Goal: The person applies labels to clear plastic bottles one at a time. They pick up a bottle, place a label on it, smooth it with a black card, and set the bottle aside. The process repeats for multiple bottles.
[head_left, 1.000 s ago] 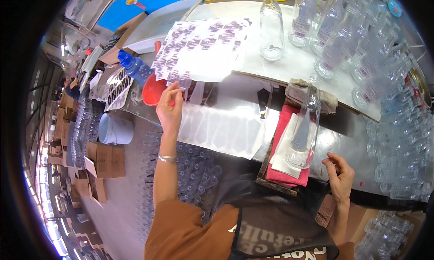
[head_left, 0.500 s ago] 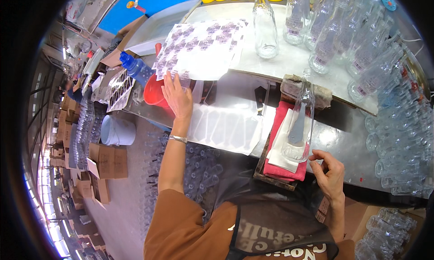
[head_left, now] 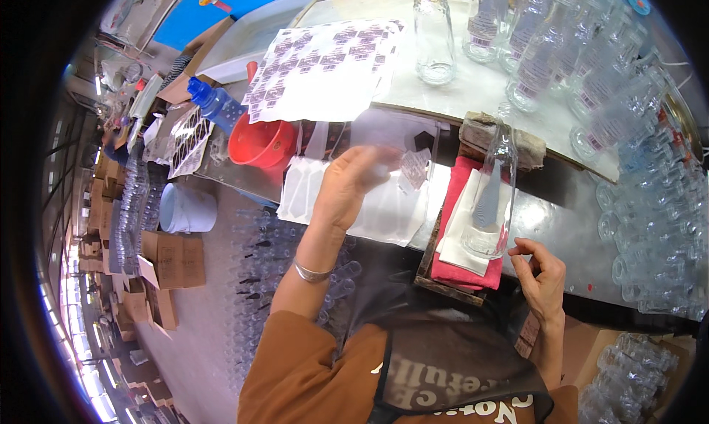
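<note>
Though slightly rightward in long axis, bottle (head_left: 492, 193), neck away; hands: left (head_left: 356, 176) tight on label (head_left: 416, 170), right (head_left: 542, 278) slack, empty.

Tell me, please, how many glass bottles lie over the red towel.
1: a clear glass bottle lies over the white pad and red towel, beside the right hand.

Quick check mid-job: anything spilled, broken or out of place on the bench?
Nothing looks spilled or broken; the bottle appears intact. One oddity: a small red spot, right of the right hand, stands out against the grey bench. It's too small to identify.
</note>
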`<state>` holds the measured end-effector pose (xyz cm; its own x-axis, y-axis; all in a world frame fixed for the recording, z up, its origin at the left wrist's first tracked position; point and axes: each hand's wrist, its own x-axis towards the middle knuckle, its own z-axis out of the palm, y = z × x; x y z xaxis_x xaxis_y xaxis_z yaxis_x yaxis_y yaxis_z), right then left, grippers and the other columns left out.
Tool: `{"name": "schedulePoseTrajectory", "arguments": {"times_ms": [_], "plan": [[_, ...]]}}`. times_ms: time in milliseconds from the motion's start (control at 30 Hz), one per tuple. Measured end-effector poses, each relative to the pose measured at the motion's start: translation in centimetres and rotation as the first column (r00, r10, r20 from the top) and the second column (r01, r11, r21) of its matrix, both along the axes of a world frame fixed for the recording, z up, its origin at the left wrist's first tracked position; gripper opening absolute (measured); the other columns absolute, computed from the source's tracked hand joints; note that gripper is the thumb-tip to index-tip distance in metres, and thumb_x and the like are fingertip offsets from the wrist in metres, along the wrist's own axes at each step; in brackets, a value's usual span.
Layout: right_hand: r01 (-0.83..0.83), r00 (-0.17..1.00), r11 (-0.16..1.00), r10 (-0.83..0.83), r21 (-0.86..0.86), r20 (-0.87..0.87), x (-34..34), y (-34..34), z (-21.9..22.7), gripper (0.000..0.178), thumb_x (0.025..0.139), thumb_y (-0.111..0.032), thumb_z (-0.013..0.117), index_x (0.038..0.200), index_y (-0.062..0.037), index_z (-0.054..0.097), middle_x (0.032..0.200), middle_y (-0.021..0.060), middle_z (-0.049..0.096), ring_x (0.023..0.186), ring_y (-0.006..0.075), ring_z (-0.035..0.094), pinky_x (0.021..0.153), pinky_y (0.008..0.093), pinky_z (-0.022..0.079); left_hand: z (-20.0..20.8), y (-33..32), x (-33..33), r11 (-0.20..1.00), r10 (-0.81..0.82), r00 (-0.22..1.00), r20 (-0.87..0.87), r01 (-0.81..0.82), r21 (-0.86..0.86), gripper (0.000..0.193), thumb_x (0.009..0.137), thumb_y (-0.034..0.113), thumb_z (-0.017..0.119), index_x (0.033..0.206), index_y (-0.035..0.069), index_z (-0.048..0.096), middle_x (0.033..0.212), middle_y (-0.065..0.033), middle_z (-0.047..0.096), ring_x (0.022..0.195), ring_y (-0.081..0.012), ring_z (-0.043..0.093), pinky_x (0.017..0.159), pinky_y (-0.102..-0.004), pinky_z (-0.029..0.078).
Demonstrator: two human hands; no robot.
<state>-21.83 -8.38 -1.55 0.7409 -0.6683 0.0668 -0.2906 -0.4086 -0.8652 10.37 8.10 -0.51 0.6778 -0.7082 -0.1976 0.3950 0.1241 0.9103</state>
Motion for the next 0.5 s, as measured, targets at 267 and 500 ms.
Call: {"name": "schedulePoseTrajectory", "arguments": {"times_ms": [267,500], "plan": [[-0.075,0.983,0.996,0.066,0.045,0.173,2.8,0.0,4.9,0.033,0.086,0.002,0.066,0.119,0.0007,0.068,0.103,0.0051,0.072,0.056,0.0023,0.041,0.051,0.0204,0.034,4.0,-0.8,-1.6,0.986,-0.152,0.988,-0.007,0.151,-0.068,0.021,0.103,0.021,0.06,0.112,0.004,0.069,0.109,-0.0086,0.074,0.097,-0.0171,0.072,0.084,-0.0329,0.059],[-0.512,0.859,0.81,0.474,0.285,0.194,10.9,-2.8,8.2,0.046,0.086,-0.015,0.077,0.127,0.0001,0.061,0.107,0.003,0.069,0.061,0.0018,0.047,0.053,0.0214,0.037,6.8,-1.3,-5.0,0.948,-0.285,0.957,-0.047,0.275,-0.158,0.023,0.104,0.023,0.057,0.11,0.004,0.068,0.104,-0.0109,0.075,0.088,-0.0172,0.074,0.078,-0.0312,0.062]]}}
